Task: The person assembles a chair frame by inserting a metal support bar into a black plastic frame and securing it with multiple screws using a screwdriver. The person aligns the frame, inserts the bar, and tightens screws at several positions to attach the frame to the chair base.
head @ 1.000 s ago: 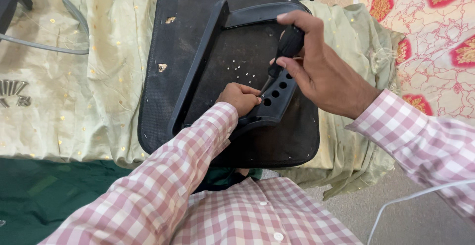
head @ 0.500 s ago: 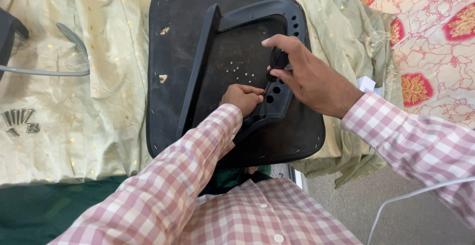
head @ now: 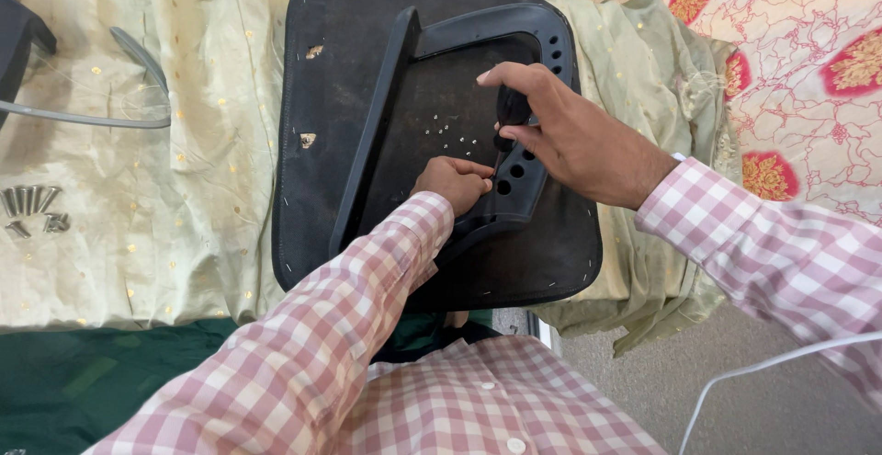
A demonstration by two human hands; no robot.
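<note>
Checked pink sleeves reach in from the near edge. Left hand (head: 452, 184) closed, fingertips pinching something small at a hole in the black armrest bracket (head: 514, 179). Right hand (head: 560, 133) grips a dark tool handle (head: 511, 106), upright over the same holes. Bracket lies on the upturned black seat base (head: 312, 96), mid-surface. Fastening looks unfinished: loose screws (head: 32, 207) wait at the left edge.

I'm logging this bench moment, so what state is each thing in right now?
Chair seat base: lying underside up on the cloth.
Black armrest frame: lying flat on the seat base.
Left hand: fingers curled, pressed against the frame's holed bracket.
Right hand: closed on a dark tool handle, held at the bracket.
Screws: loose, grouped on the cloth.
Green cloth: spread out, wrinkled.
</note>
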